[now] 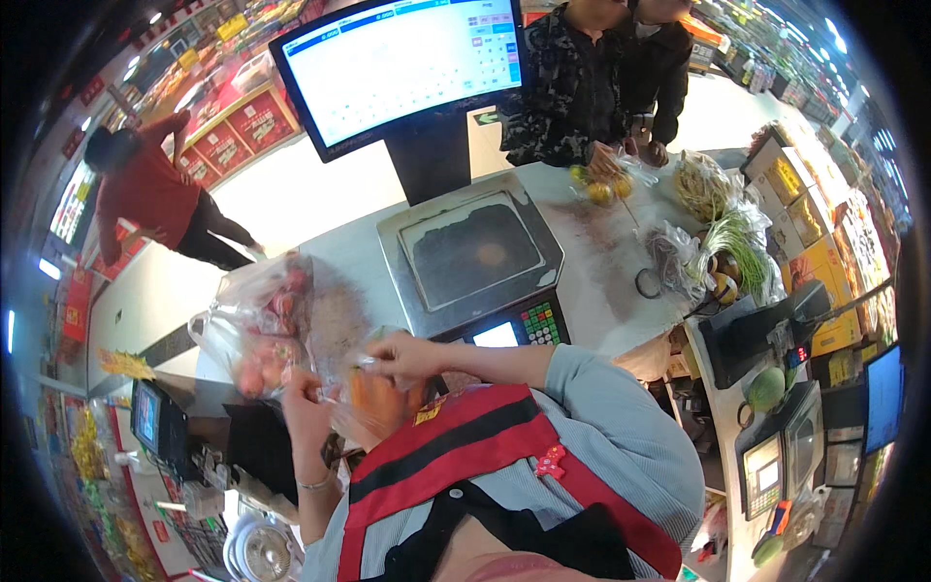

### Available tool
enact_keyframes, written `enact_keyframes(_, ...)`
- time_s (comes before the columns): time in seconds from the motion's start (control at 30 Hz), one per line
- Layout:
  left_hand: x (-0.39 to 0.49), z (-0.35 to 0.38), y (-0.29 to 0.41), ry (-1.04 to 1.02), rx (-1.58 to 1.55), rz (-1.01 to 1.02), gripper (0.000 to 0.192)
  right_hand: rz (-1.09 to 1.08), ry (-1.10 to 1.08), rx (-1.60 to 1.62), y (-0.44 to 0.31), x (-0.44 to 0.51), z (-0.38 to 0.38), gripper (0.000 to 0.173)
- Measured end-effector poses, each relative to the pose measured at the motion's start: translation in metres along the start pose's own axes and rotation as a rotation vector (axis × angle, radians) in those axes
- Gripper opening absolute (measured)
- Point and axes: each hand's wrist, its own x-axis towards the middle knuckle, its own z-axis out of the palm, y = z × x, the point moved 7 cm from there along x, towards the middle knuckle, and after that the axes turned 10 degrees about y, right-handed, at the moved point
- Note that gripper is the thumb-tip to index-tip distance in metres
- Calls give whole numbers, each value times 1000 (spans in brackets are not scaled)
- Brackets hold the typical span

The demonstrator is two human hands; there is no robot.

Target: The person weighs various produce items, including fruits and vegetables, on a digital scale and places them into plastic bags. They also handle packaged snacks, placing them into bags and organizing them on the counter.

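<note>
Near the counter's front edge, a clear plastic bag of orange vegetables, likely carrots (374, 396), lies between my hands. My left hand (302, 396) pinches the bag's film at its left side. My right hand (396, 358), slightly blurred, has its fingers closed on the bag's upper part. Just beyond my left hand, a clear bag of red, round produce (265, 364) rests on the counter. A weighing scale with a metal platter (473, 251) stands ahead to the right, its keypad towards me; nothing lies on the platter.
A large monitor (407, 65) stands behind the scale. Bagged vegetables (720, 254) and a roll of tape (647, 284) lie on the counter (589, 291) at right. Two people stand across it, one hand at a bag of yellow fruit (611, 188). Another person (160, 189) is at far left.
</note>
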Motion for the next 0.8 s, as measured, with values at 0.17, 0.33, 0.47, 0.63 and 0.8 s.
enact_keyframes(0.17,-16,-2,-45,30,-340,-399,24,39,-21,441,-9,12,13,39)
enact_keyframes(0.33,-34,39,-65,29,-976,-505,25,-375,-167,-47,-39,13,54,44)
enact_keyframes(0.47,-35,52,-70,-148,-947,-596,28,-473,-196,-111,-41,22,47,37)
enact_keyframes(0.63,-21,54,-60,-396,-570,-443,26,-498,-147,-277,-26,37,45,26)
enact_keyframes(0.8,1,50,-115,-296,-507,-574,9,-78,15,194,39,31,17,19)
